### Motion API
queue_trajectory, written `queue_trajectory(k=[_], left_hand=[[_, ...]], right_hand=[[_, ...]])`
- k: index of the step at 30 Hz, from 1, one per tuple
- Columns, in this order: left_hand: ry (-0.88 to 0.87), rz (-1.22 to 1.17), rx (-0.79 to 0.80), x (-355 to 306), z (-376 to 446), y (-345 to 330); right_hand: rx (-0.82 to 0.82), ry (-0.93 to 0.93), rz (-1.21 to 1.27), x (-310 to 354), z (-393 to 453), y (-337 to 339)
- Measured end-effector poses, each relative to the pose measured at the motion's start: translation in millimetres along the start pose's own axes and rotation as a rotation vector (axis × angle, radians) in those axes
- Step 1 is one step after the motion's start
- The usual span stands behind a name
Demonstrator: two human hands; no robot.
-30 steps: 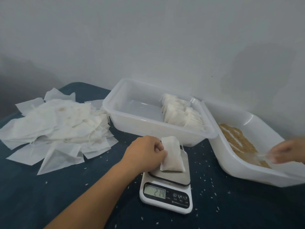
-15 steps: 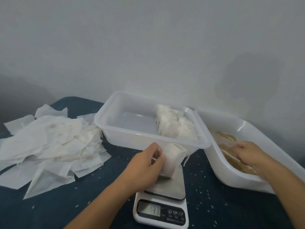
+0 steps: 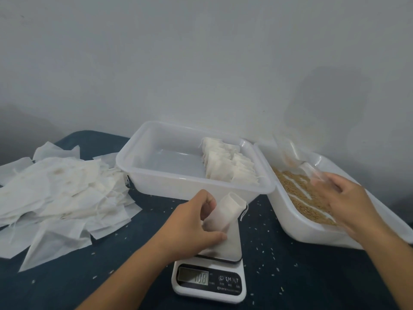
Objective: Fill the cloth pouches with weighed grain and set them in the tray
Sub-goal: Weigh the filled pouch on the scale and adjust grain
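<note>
One soft cloth pouch (image 3: 223, 217), mouth open, tilts over the scale (image 3: 210, 280), gripped by the left hand (image 3: 194, 224). Behind the scale, one rectangular plastic tray (image 3: 156, 184). The right hand (image 3: 348, 200) is blurred; its fingers' state is unclear.

White cloth pouch (image 3: 223, 214) tilted, mouth open, above scale; filled pouches (image 3: 230, 166) upright in tray (image 3: 178, 182).

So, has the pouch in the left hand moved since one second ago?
Yes. The pouch, gripped by the left hand, stood upright on the scale platform; now it tilts, mouth toward the grain tub.
</note>
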State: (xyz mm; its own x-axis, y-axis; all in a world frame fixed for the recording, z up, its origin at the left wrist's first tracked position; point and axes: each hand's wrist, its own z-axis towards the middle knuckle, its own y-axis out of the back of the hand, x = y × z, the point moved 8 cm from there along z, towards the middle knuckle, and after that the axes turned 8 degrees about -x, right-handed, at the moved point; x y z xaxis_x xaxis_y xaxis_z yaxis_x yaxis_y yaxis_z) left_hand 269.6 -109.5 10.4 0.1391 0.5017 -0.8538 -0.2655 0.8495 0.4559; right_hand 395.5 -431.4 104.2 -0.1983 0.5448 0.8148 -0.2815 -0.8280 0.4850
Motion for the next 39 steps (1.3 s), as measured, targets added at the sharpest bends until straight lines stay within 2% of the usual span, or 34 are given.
queue_trajectory(k=[7, 10, 18, 25, 39], left_hand=[[-0.09, 0.185, 0.0, -4.2, 0.2, -2.3], [-0.086, 0.21, -0.013, -4.0, -0.2, -1.6], [-0.092, 0.224, -0.023, -6.9, -3.2, -0.9], [-0.113, 0.241, -0.082, -8.6, 0.1, 4.9], [-0.131, 0.227, -0.126, -8.8, 1.2, 9.3]], right_hand=[[0.282, 0.002, 0.113, 33.1, -46.0, 9.1], [0.386, 0.081, 0.013, 43.7, -58.7, 16.8], [0.499, 0.194, -0.312, 54.4, -60.1, 41.5], [0.496, 0.218, -0.428, 69.3, -51.1, 49.8], [0.509, 0.421, -0.565, 128.3, -54.8, 22.6]])
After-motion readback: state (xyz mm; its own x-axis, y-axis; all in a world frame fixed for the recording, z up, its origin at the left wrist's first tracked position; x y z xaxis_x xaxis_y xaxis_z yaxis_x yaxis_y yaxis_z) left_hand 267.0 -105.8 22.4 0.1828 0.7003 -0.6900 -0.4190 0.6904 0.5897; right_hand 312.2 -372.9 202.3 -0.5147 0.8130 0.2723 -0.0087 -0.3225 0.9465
